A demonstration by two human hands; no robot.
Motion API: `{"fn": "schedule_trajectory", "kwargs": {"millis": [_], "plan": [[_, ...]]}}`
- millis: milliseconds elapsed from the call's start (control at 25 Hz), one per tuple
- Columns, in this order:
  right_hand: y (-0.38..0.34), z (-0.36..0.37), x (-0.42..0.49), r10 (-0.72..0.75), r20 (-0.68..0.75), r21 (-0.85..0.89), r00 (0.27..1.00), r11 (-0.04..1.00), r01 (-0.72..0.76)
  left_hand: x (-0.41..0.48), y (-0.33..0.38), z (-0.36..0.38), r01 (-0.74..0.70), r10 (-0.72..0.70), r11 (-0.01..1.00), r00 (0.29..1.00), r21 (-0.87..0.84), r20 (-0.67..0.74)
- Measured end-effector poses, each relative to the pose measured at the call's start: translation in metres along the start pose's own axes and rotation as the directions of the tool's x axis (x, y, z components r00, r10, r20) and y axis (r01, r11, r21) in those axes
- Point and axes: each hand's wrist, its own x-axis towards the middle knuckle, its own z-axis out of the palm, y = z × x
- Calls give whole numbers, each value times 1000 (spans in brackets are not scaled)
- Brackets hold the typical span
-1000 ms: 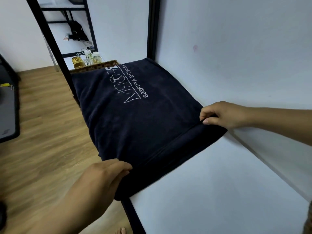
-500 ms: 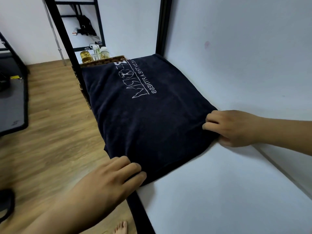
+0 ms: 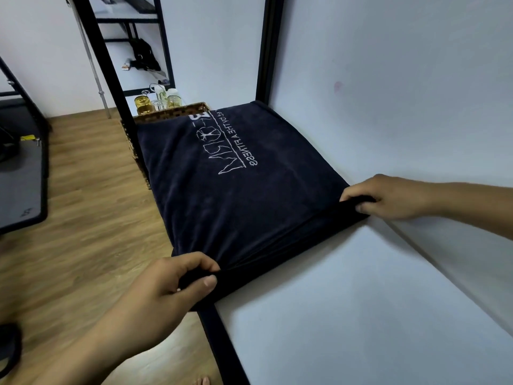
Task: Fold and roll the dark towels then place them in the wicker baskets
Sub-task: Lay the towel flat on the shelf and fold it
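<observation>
The dark towel lies flat on the white shelf, its far end reaching the wicker basket. The left hand and right hand each pinch a near corner, fingers curled round the bunched edge. To roll well, both hands should likely advance evenly and keep the roll tight and square; the wall hems the right side, the black frame rail marks the left drop-off, and open shelf lies nearer the person.

We count one dark towel, one wicker basket, two hands — the left hand, the right hand — and at least three glass jars.
</observation>
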Motion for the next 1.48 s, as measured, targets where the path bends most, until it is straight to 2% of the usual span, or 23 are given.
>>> {"fn": "schedule_trajectory", "kwargs": {"millis": [120,160,240,360,400,480,520,560,600,640,680,720,760,880,1000,1120,1160,1200,1280,1320,1360,1440,1480], "plan": [[1,-9,3,6,147,78,989,997,-17,-3,5,-9,133,-121,985,987,-113,102],[1,-8,5,10,148,85,989,996,-23,-2,4,-11,165,-158,978,985,-125,69],[0,-2,9,22,47,101,999,995,-26,2,0,-11,180,-183,982,982,-56,-54],[2,9,13,48,-158,123,986,992,-29,6,-4,-7,110,-50,946,979,305,-199],[4,12,12,67,-211,130,975,991,-40,5,-3,-4,60,52,876,975,479,-217],[8,17,9,77,-316,134,946,990,-36,2,4,5,-113,329,640,934,760,-138],[8,20,8,19,-375,49,927,999,-1,0,8,13,-196,426,532,902,824,-61],[5,22,8,-126,-433,-114,892,990,85,-3,11,23,-267,494,431,869,862,22],[1,24,8,-322,-438,-318,839,929,191,-5,13,32,-302,518,351,851,886,85],[-2,28,8,-519,-354,-497,778,809,313,-6,17,38,-309,503,314,856,898,118],[-4,35,8,-649,-243,-612,721,679,405,-8,16,44,-297,463,301,876,906,133],[-4,40,8,-702,-163,-658,693,601,453,-11,15,49,-265,408,301,904,916,128],[-6,43,5,-710,-122,-672,694,574,469,-14,11,57,-222,357,300,928,928,107],[-3,42,-8,-682,-105,-653,723,596,467,-19,2,71,-95,206,290,978,952,35],[-3,44,-4,-634,-171,-650,754,648,397,-8,-3,65,-49,284,302,958,952,-41],[-7,50,11,-647,-207,-631,734,661,406,-2,-1,45,-119,337,360,941,925,-10],[-12,47,15,-637,-199,-565,744,695,444,1,-2,40,-150,355,393,935,907,1],[-18,37,16,-581,-187,-450,792,767,457,5,-3,34,-173,356,423,934,890,12],[-25,18,16,-370,-81,-200,926,916,348,14,3,26,-197,337,498,941,845,21],[-25,8,17,-270,-6,-102,963,958,268,16,11,24,-196,283,542,958,817,42],[-24,1,17,-198,62,3,978,980,198,17,19,23,-197,227,580,971,791,76],[-18,-6,11,-124,162,181,979,979,94,14,25,27,-252,277,681,958,687,77],[-17,-8,8,-107,210,227,972,972,58,12,28,30,-214,205,723,974,656,92]]}}
